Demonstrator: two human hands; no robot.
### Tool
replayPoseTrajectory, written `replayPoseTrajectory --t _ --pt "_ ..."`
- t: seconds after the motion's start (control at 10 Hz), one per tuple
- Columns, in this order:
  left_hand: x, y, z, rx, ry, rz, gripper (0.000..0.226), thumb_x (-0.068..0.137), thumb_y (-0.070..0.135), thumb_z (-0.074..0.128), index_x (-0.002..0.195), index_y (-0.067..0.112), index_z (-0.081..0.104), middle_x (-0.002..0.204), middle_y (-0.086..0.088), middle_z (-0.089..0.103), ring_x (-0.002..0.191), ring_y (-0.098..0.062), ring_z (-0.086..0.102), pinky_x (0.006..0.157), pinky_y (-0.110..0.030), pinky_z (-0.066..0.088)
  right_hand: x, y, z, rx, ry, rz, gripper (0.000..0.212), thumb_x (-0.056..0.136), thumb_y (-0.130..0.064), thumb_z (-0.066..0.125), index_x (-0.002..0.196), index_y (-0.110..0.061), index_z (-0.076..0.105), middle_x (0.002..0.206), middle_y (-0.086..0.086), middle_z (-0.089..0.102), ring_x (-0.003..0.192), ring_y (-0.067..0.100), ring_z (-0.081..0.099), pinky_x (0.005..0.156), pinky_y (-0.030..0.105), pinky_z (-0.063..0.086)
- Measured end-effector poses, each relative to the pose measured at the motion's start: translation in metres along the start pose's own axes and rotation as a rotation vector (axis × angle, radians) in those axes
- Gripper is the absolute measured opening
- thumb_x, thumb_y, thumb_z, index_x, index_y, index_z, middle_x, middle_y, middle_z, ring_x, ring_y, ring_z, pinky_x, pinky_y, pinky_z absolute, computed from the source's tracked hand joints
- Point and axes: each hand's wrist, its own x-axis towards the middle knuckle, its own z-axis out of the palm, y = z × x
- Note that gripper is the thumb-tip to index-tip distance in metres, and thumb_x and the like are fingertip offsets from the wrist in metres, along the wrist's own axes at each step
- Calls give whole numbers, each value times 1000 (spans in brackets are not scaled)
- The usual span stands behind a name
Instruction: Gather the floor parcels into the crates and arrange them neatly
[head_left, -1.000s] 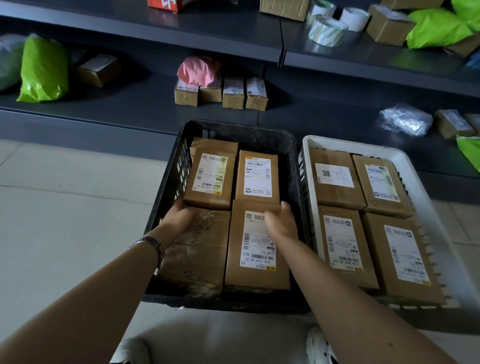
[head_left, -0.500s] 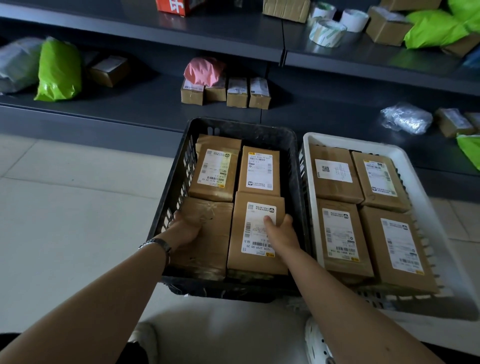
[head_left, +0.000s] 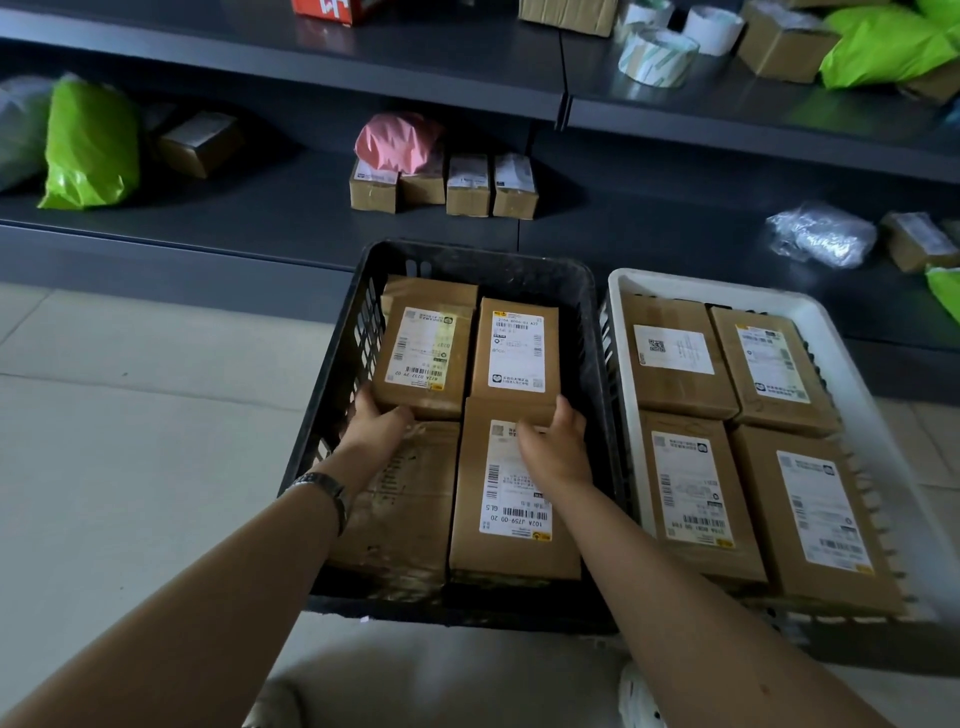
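A black crate (head_left: 332, 415) on the floor holds several brown labelled parcels lying flat in two rows. My left hand (head_left: 376, 423) grips the near left corner of the far-left parcel (head_left: 423, 348), thumb on top of its edge. My right hand (head_left: 556, 441) lies on the far end of the near-right parcel (head_left: 514, 519), with its fingers curled over that parcel's far edge, next to the far-right parcel (head_left: 517, 348). The unlabelled near-left parcel (head_left: 405, 499) lies partly under my left forearm. Beside it on the right, a white crate (head_left: 675, 280) holds more parcels laid flat.
Dark shelving (head_left: 260, 208) runs right behind both crates, with small boxes (head_left: 447, 187), a pink bag (head_left: 397, 140), green bags (head_left: 91, 145) and tape rolls (head_left: 657, 54). Pale tiled floor (head_left: 130, 441) lies left of the black crate. My knee and shoe are at the bottom edge.
Both hands moved towards the far side of the black crate. The left went from the near-left parcel to the far-left parcel's corner. The right slid up the near-right parcel's label.
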Motion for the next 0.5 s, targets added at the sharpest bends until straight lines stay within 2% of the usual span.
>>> replayPoseTrajectory --t 0.1,0.2,0.3,0.4,0.5 --pt "-1 -2 1 -13 -17 10 74 93 19 54 153 30 12 139 0 44 130 -30 42 111 -46 35 0 2 0 -23 -5 -10 75 96 -38 49 157 -26 8 162 -4 11 131 25 46 97 41 47" --pt "-3 1 1 -18 22 10 67 95 23 51 152 28 17 139 -2 41 127 -29 44 107 -43 38 0 0 -3 1 -32 -3 76 96 -35 51 157 -29 7 163 -2 6 140 26 34 96 36 44" --pt "-4 8 2 -1 57 -12 63 93 32 51 150 28 25 145 -8 34 128 -31 41 109 -48 36 -3 -8 -4 55 -46 8 77 94 -31 54 157 -31 10 161 1 8 142 27 27 97 35 38" --pt "-14 14 1 56 29 -45 61 93 39 49 149 27 28 149 -10 29 132 -34 36 110 -49 32 -14 -16 -9 94 -34 38 75 93 -32 56 156 -29 14 158 5 14 141 29 27 102 38 36" --pt "-21 23 -4 34 8 -34 61 87 41 53 144 25 38 142 -8 44 120 -29 49 104 -48 42 -22 -27 -17 103 -37 61 74 92 -33 55 156 -28 16 155 7 19 139 31 29 107 44 36"
